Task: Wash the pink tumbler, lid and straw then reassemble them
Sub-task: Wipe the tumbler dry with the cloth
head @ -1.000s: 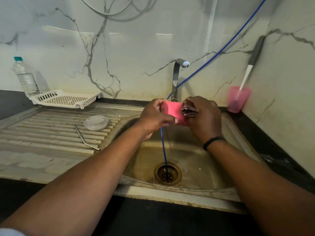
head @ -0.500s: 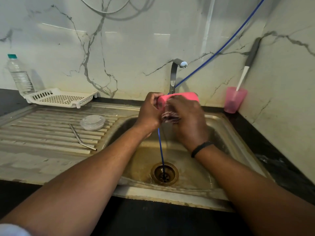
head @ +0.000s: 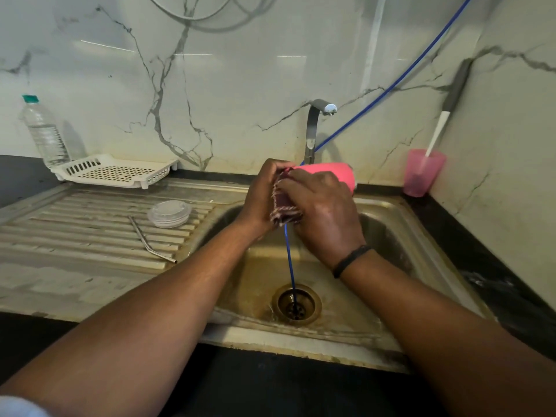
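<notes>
Black wristband [head: 350,260], pale sleeve cuff [head: 18,406]

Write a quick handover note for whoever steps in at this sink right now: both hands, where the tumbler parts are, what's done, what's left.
Left hand: grips the open end of the pink tumbler, held on its side over the sink.
Right hand: holds the scrub cloth at the tumbler's mouth.
Clear lid and bent metal straw lie on the drainboard, left of the basin; whether they are washed cannot be told.
Tap: no water seen running.
Done: tumbler taken apart, scrubbing under way.
Left: finish and rinse the tumbler, wash the lid and straw if needed, reassemble.
</notes>
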